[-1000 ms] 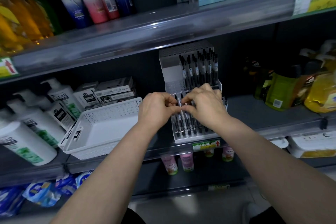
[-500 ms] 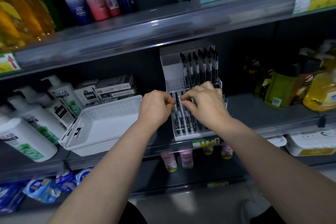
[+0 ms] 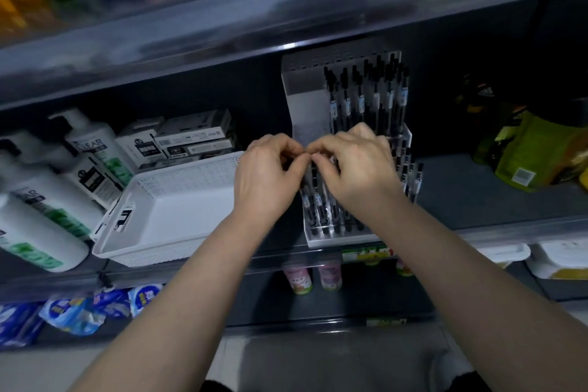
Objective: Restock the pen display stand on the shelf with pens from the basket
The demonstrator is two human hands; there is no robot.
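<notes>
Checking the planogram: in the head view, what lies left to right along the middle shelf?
From the left: white pump bottles → white basket → left hand → pen display stand → green packs.

White basket (image 3: 152,256) with a dotted, perforated pattern; black pens (image 3: 360,99) in a translucent white stand (image 3: 305,99); white bottles (image 3: 41,200) with green labels.

Dim light; dark grey shelves (image 3: 461,200); pale floor (image 3: 318,360).

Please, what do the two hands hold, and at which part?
The left hand and right hand seem to pinch one pen at its top end.
</notes>
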